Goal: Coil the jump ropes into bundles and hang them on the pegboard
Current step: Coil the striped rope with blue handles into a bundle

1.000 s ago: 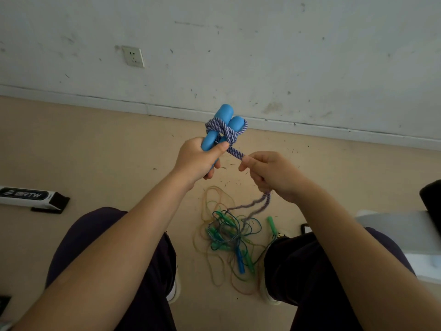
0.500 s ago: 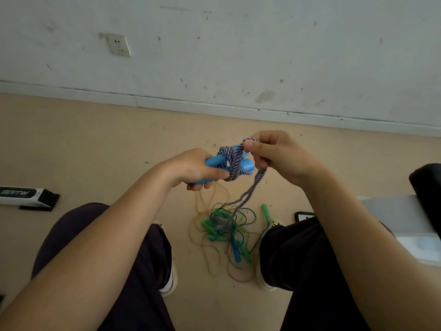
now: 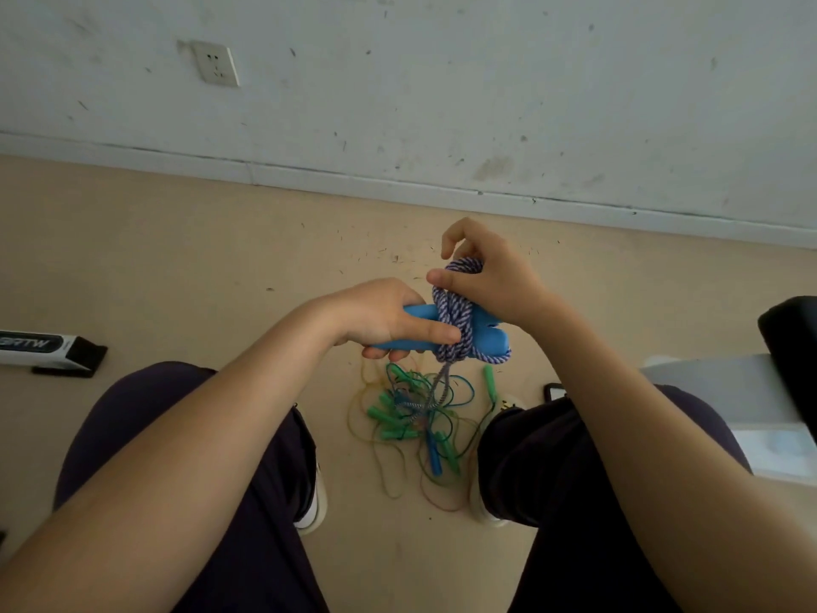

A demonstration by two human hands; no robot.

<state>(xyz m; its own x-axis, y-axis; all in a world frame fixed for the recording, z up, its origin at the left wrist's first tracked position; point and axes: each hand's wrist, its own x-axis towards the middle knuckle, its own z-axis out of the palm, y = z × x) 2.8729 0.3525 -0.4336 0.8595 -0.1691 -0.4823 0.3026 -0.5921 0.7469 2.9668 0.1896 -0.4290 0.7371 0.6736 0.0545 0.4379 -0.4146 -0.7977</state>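
Hands: left (image 3: pixel 380 318) gripping blue handles (image 3: pixel 486 340), right (image 3: pixel 490 276) pinching braided rope (image 3: pixel 451 316).

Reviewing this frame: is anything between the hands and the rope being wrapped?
Nothing visible. The left hand already grips the blue handles, and the right hand holds the purple rope wound round them. The pegboard is out of view.
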